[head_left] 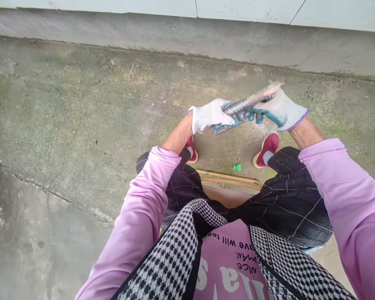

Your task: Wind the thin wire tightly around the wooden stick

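Observation:
A short rod (pixel 237 107), its near length wound with silvery wire or cord and its far length brownish, slants up to the right between my hands. My left hand (pixel 217 116), in a white glove with a blue-grey coated palm, is closed around the wound end. In a matching glove, my right hand (pixel 279 107) is closed about the brownish part, with its fingers curled underneath. The rod's far tip is blurred, so its exact kind cannot be made out. Both hands are in front of my knees, above the concrete ground.
Below my lap is the light frame of a low seat (pixel 228 179). A small green scrap (pixel 236 167) lies on the concrete ground (pixel 96 104) between my red shoes (pixel 270 144). A grey wall base (pixel 175 37) with white tiles above it runs across the far side.

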Action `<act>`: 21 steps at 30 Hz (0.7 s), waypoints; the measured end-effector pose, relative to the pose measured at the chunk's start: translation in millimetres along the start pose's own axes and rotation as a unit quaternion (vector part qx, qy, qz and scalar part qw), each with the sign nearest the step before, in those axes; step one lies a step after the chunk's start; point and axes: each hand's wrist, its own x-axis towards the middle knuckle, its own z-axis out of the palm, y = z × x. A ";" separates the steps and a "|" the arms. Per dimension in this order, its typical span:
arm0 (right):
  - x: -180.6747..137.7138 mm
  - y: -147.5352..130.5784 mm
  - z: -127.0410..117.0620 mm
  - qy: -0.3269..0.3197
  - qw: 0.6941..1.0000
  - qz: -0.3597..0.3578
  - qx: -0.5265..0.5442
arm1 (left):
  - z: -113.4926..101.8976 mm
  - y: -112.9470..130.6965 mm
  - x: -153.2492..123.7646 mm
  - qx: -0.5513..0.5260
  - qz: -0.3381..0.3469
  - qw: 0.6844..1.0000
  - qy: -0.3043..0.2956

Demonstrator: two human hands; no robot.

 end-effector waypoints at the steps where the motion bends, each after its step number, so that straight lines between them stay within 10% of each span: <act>1: 1.5 -1.0 2.4 0.015 1.000 0.005 -0.002 | -0.8 3.0 1.1 -0.020 0.003 1.000 0.002; 14: 15.4 -4.2 37.7 0.084 0.982 -0.005 -0.169 | 8.4 8.1 33.3 -0.319 0.013 0.931 0.177; 21: 29.0 -6.1 55.0 0.092 0.973 -0.056 -0.204 | 32.3 5.0 59.5 -0.253 0.019 0.918 0.306</act>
